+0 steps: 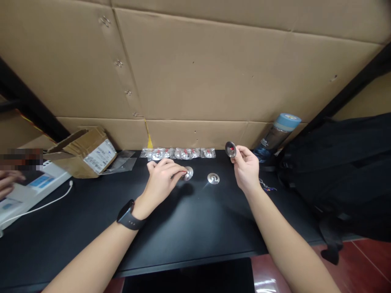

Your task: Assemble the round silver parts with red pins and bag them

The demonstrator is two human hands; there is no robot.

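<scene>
My left hand (163, 177), with a dark watch on its wrist, pinches a shiny round metal disc (189, 173) just above the black table. Its thumb and fingertips cover the disc's near side. My right hand (248, 167) is raised and grips a second, darker-looking metal disc (228, 149) by its edge. That disc is tilted up and shows a small red spot near its middle. Between my hands, a third metal disc (213, 178) lies flat on the table. Behind them, several discs in clear plastic bags (185, 154) form a row along the cardboard wall.
An opened cardboard box (88, 152) and a clear bag (122, 162) stand at left. Beyond the box are a white power strip (45, 179), its cable and another person's hand (9, 181). At right are a blue-lidded bottle (275, 136), a keychain (268, 187) and a black backpack (339, 171).
</scene>
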